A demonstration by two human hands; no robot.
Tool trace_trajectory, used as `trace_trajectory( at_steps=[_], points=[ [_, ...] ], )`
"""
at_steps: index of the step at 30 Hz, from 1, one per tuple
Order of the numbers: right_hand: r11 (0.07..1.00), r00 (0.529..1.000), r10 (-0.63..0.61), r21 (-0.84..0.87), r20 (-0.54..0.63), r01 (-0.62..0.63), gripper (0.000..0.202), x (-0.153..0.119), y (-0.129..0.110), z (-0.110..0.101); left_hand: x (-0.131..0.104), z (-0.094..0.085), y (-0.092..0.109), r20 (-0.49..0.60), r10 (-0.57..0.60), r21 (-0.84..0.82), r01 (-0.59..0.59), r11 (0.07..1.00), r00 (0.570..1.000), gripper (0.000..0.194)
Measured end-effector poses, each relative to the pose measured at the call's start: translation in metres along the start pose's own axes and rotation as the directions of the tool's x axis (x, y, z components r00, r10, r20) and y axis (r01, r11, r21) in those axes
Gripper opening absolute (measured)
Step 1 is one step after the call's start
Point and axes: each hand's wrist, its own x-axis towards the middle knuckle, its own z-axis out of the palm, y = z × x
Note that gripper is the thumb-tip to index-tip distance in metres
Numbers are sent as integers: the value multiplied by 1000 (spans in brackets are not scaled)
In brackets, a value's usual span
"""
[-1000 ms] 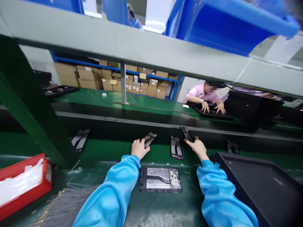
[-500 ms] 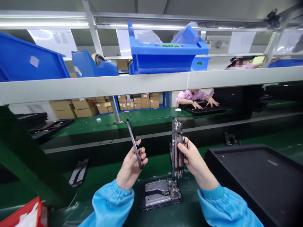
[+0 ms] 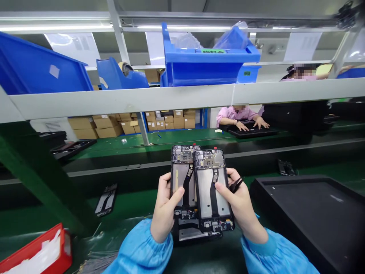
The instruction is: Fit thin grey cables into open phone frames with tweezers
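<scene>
My left hand (image 3: 167, 205) grips an opened phone body (image 3: 180, 179), its thumb on the silver inner plate. My right hand (image 3: 241, 201) is closed on a second opened phone body (image 3: 221, 199), which overlaps the first one's right side. Both show circuit boards at the top and a black flex cable down the middle. A dark, thin tool (image 3: 236, 185) sticks out by my right fingers. Below the held phones, another phone body (image 3: 194, 234) lies sideways on the green mat, partly hidden.
A black tray (image 3: 308, 217) lies at the right. One phone body (image 3: 106, 201) lies at the left, another (image 3: 286, 167) behind the tray. A red bin (image 3: 64, 251) stands lower left. Blue bins (image 3: 205, 72) sit on the shelf. Across the bench, a person's hands (image 3: 251, 125) touch black trays.
Both hands have come together, and the held phone bodies have turned from edge-on to face me, now overlapping. The view has shifted slightly, showing more of the red bin.
</scene>
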Motion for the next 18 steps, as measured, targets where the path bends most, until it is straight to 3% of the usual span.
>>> trace_trajectory(
  at_steps=[5, 10, 14, 18],
  points=[
    [993, 986, -7, 117, -169, 27, 25, 2, 3, -5, -2, 1, -1, 2, 29, -17, -29, 999, 1000, 38],
    [937, 957, 194, 328, -214, -117, 31, 4, 6, -9, -3, 0, 1, 14, 60, -7, -60, 998, 998, 36],
    [907, 960, 271, 355, -75, -229, 30, 4, 15, -1, -2, 1, 0, 58, 48, 3, -48, 999, 997, 36],
    [926, 956, 264, 243, 129, -288, 23, 1, 25, 8, -4, 8, -10, 101, 35, 43, -40, 998, 994, 28]
  ],
)
